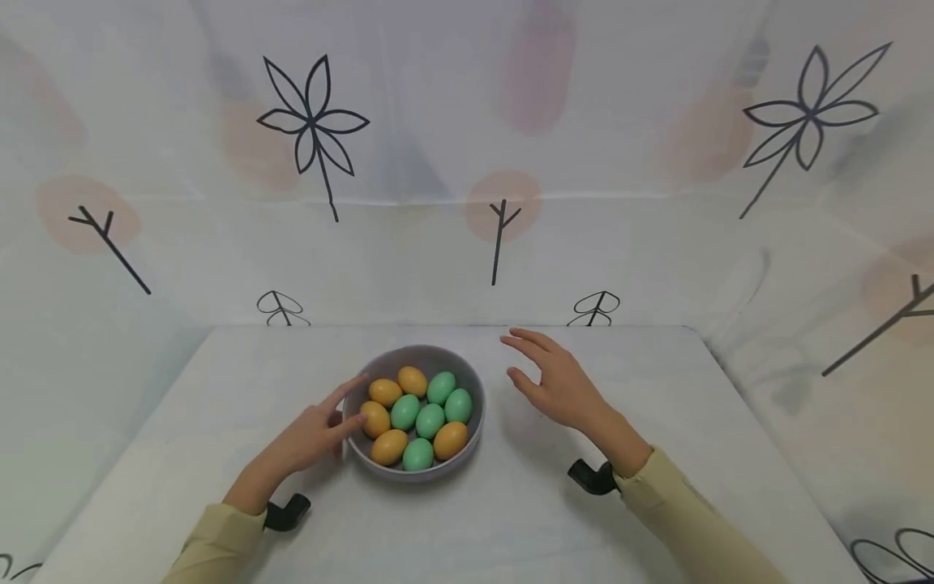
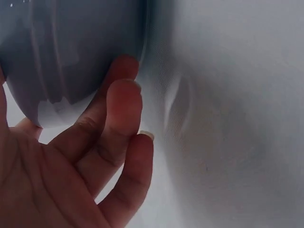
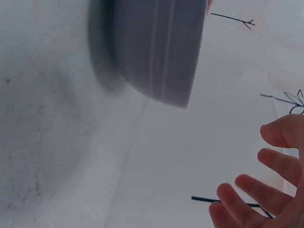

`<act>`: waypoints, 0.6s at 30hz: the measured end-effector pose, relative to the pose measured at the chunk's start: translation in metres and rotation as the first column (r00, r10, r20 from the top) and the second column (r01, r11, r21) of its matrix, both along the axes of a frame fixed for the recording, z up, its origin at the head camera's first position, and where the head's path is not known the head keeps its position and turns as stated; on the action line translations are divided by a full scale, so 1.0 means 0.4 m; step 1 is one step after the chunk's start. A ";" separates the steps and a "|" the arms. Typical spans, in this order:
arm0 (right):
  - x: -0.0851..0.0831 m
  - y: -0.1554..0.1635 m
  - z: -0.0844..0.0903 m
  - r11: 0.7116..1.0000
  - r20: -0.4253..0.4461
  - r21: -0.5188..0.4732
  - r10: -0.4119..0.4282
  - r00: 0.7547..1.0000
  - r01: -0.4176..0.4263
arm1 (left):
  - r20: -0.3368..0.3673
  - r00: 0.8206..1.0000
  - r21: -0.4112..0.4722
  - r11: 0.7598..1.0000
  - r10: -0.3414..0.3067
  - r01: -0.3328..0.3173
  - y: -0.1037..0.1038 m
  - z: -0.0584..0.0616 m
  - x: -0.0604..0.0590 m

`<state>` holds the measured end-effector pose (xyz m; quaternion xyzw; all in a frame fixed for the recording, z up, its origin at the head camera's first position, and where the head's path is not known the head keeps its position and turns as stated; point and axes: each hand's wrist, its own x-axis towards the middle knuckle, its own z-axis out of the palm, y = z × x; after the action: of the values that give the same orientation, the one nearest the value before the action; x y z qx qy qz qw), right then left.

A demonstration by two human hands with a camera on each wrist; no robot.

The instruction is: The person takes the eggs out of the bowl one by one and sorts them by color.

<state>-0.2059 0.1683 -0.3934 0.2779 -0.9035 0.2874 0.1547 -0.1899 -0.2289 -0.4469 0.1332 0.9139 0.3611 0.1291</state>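
A grey bowl stands on the white table, holding several orange eggs and several green eggs. At its left side my left hand grips the rim, with the thumb reaching over the edge beside an orange egg. In the left wrist view, the other fingers curl along the outer wall of the bowl. My right hand hovers right of the bowl, fingers spread and nothing in it. The right wrist view has the bowl apart from those fingers.
A white cloth covers the table. Behind and at both sides hang pale sheets printed with flowers and twigs. A black wrist mount sits on the left wrist, another mount on the right.
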 end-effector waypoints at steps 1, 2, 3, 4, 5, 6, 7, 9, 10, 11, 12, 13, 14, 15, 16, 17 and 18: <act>-0.006 -0.010 0.005 1.000 0.005 -0.005 0.015 1.000 -0.015 | 0.014 1.000 0.011 1.000 0.002 -0.002 0.000 -0.001 -0.001; -0.011 -0.020 0.009 1.000 0.011 -0.007 0.029 1.000 -0.029 | 0.025 1.000 0.022 1.000 0.000 -0.001 0.001 -0.002 -0.001; -0.016 -0.030 0.013 0.999 0.021 -0.013 0.044 0.999 -0.043 | 0.036 0.999 0.034 0.999 0.002 -0.004 0.001 -0.002 -0.001; -0.020 -0.041 0.016 0.998 0.030 -0.015 0.057 0.998 -0.056 | 0.046 0.999 0.044 0.999 0.003 -0.005 0.002 -0.002 -0.001; -0.025 -0.051 0.019 0.997 0.039 -0.019 0.071 0.997 -0.070 | 0.057 0.998 0.055 0.998 0.004 -0.007 0.002 -0.002 -0.001; -0.029 -0.061 0.021 0.997 0.050 -0.018 0.082 0.995 -0.081 | 0.063 0.998 0.063 0.998 0.002 -0.006 0.002 -0.002 -0.001; -0.033 -0.072 0.023 0.995 0.062 -0.021 0.094 0.994 -0.093 | 0.073 0.997 0.072 0.997 0.004 -0.010 0.002 -0.002 0.000; -0.040 -0.094 0.027 0.992 0.086 -0.030 0.127 0.988 -0.125 | 0.086 0.996 0.087 0.996 0.005 -0.012 0.002 0.000 0.001; -0.043 -0.105 0.030 0.989 0.095 -0.036 0.145 0.985 -0.143 | 0.090 0.996 0.092 0.996 0.004 -0.013 0.002 0.001 0.002; -0.047 -0.115 0.031 0.986 0.109 -0.042 0.164 0.980 -0.160 | 0.092 0.996 0.097 0.995 0.004 -0.013 0.002 0.002 0.002; -0.050 -0.126 0.034 0.982 0.123 -0.052 0.185 0.975 -0.180 | 0.093 0.996 0.100 0.995 0.002 -0.011 0.002 0.002 0.003; -0.053 -0.137 0.037 0.978 0.136 -0.059 0.207 0.969 -0.200 | 0.094 0.996 0.104 0.994 0.002 -0.012 0.002 0.003 0.003; -0.057 -0.148 0.039 0.973 0.152 -0.065 0.231 0.961 -0.223 | 0.094 0.996 0.110 0.994 0.000 -0.011 0.003 0.003 0.003; -0.061 -0.158 0.040 0.967 0.168 -0.068 0.253 0.953 -0.245 | 0.096 0.995 0.116 0.993 -0.001 -0.011 0.003 0.003 0.004; -0.066 -0.168 0.042 0.963 0.185 -0.066 0.271 0.945 -0.263 | 0.097 0.995 0.122 0.993 -0.004 -0.008 0.004 0.003 0.004; -0.071 -0.179 0.043 0.957 0.203 -0.062 0.289 0.936 -0.283 | 0.098 0.995 0.125 0.992 -0.007 -0.006 0.004 0.003 0.004; -0.077 -0.190 0.044 0.951 0.216 -0.054 0.307 0.927 -0.303 | 0.100 0.995 0.129 0.992 -0.010 -0.003 0.005 0.003 0.004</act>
<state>-0.2366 0.0922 -0.3756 0.3796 -0.8580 0.3458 0.0090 -0.1883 -0.2270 -0.4458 0.1247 0.8807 0.4254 0.1668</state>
